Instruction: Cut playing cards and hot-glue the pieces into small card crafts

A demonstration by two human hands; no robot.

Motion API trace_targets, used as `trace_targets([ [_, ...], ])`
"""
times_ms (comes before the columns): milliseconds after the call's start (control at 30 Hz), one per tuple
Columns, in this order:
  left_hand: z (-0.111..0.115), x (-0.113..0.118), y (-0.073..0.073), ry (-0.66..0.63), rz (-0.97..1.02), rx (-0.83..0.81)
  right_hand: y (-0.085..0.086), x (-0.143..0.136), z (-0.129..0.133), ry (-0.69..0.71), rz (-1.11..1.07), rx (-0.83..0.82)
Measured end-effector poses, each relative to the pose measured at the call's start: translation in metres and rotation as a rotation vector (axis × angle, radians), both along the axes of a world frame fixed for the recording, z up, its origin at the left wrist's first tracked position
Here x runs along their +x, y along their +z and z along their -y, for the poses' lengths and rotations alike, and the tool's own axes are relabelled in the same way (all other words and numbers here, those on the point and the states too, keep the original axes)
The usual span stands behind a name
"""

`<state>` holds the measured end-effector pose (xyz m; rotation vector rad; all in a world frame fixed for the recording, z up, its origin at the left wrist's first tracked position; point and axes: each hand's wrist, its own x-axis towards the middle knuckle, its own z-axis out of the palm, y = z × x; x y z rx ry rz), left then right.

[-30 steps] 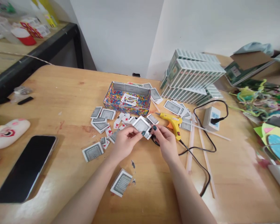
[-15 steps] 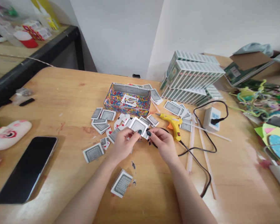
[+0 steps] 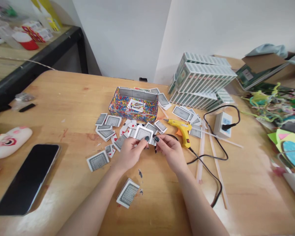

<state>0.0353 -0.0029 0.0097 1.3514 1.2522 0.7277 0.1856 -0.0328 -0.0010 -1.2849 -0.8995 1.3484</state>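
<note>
I see a glossy wood-grain table [image 3: 71,108] against a pale wall [image 3: 120,36]. The box [image 3: 133,104] has a confetti-bright, patterned lining; the glue gun [image 3: 183,131] is yellow plastic. Before the box, my left fingers [image 3: 143,143] pinch a card [image 3: 143,133]; my right fingers [image 3: 159,141] close narrowly at its edge.

From here I see both forearms reaching up from the bottom edge, converging on my left hand [image 3: 132,149] and right hand [image 3: 170,149], close together. Each thumb lies uppermost in a pinch, dark-polished nails showing, the thumb tips near each other. My wrists look nearly straight, palms angled inward.
</note>
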Motion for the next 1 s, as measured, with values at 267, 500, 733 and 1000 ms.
trace_targets([
  [267, 0.001, 0.0012, -0.0009, -0.008, -0.023, 0.049, 0.0004, -0.0013, 0.002, 0.15, -0.142, -0.048],
  [500, 0.0014, 0.0022, 0.0025, 0.001, -0.006, 0.074, -0.0007, 0.0005, 0.0021, 0.179, -0.185, -0.081],
  [733, 0.001, 0.0015, -0.0013, -0.02, -0.056, 0.139, 0.0006, -0.0006, 0.0017, 0.17, -0.167, -0.065],
  [1000, 0.0017, 0.0017, -0.0006, -0.031, -0.057, 0.133, 0.0024, -0.0003, 0.0013, 0.167, -0.143, -0.066],
])
